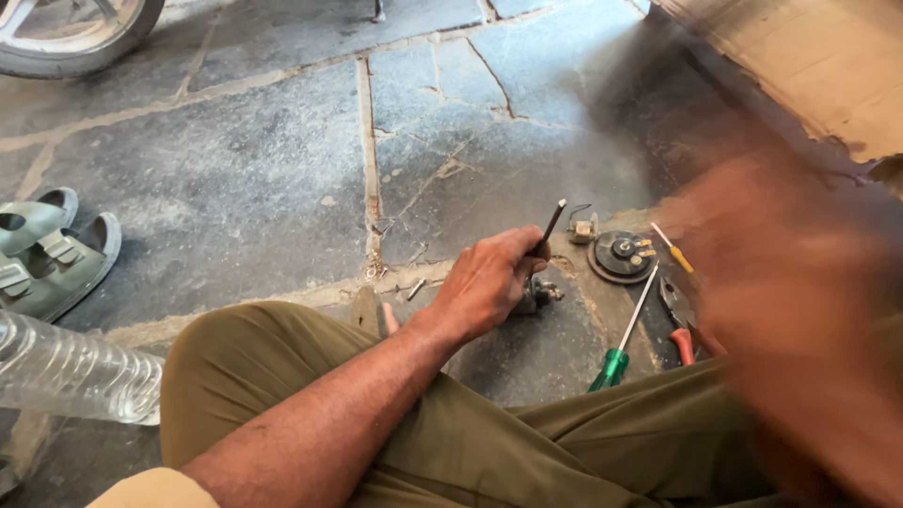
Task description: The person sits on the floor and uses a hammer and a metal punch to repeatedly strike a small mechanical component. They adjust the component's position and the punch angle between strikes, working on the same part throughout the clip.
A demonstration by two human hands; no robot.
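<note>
An outdoor repair spot: stone-slab floor (235, 179), wheel (71, 33), scattered screwdrivers (625, 329).

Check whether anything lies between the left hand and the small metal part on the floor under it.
Nothing visible does. The left hand holds a thin dark rod and rests right against the small metal part. The green-handled screwdriver lies apart, to the side.

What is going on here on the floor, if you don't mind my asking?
A person sits cross-legged on a stone floor. Their left hand grips a thin dark rod above a small metal part. The right hand is a blur, so what it holds cannot be told. Nearby lie a round black disc-shaped part, a green-handled screwdriver, a yellow-handled screwdriver and red-handled pliers. Green sandals sit to the left.
</note>
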